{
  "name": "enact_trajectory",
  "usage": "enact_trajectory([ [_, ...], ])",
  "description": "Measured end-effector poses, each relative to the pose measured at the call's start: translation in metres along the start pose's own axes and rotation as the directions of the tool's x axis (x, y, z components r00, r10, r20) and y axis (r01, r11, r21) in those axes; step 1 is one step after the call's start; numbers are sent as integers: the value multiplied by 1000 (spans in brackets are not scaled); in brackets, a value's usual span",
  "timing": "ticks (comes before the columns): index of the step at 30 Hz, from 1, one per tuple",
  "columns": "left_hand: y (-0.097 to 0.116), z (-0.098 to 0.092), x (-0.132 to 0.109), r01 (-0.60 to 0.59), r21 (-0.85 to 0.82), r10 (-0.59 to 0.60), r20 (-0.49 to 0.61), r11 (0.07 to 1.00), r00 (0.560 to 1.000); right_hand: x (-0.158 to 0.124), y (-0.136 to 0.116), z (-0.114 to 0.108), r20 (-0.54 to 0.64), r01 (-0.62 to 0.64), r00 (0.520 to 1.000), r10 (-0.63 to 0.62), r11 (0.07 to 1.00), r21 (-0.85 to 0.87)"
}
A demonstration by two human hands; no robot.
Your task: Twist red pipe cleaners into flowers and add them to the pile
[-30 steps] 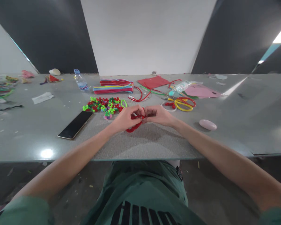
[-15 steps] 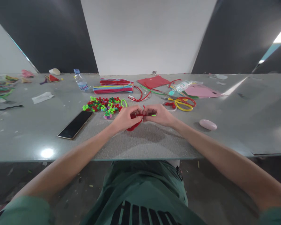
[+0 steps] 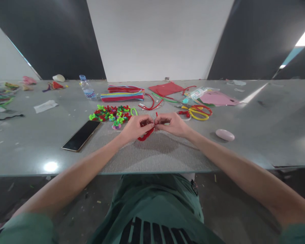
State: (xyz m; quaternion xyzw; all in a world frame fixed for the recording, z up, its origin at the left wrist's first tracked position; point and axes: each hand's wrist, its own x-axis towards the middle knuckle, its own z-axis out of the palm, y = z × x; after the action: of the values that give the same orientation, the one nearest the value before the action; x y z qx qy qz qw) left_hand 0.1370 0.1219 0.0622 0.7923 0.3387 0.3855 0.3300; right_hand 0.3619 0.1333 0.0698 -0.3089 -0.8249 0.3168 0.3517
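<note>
Where hands (image 3: 135,128) (image 3: 174,124) meet, red pipe cleaner (image 3: 144,136) partly obsc.

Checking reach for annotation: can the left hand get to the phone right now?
Probably yes. The phone lies flat just left of the left hand, with nothing lying between them. That hand is pinching the red pipe cleaner, though.

The water bottle (image 3: 85,87) carries a blue label (image 3: 90,95), its lettering too small to read.

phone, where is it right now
In the head view the phone lies left of the left hand, nearer the person than the green-and-red pile.
</note>
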Motion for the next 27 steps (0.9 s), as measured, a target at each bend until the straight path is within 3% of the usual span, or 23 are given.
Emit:
enact_trajectory([
  [13, 2, -2, 0, -40, -28, 40, -22, 999, 999, -1, 0, -1, 18, 42, 999, -41, 999, -15],
  [21, -5, -4, 4, 18, -40, -17, 39, 999, 999, 0, 11, -8, 63, 185, 983, -174, 932, -313],
  [27, -5, -3, 3, 24, 30, -27, 87, 999, 996, 1, 8, -8, 66, 138, 990, -124, 941, -308],
])
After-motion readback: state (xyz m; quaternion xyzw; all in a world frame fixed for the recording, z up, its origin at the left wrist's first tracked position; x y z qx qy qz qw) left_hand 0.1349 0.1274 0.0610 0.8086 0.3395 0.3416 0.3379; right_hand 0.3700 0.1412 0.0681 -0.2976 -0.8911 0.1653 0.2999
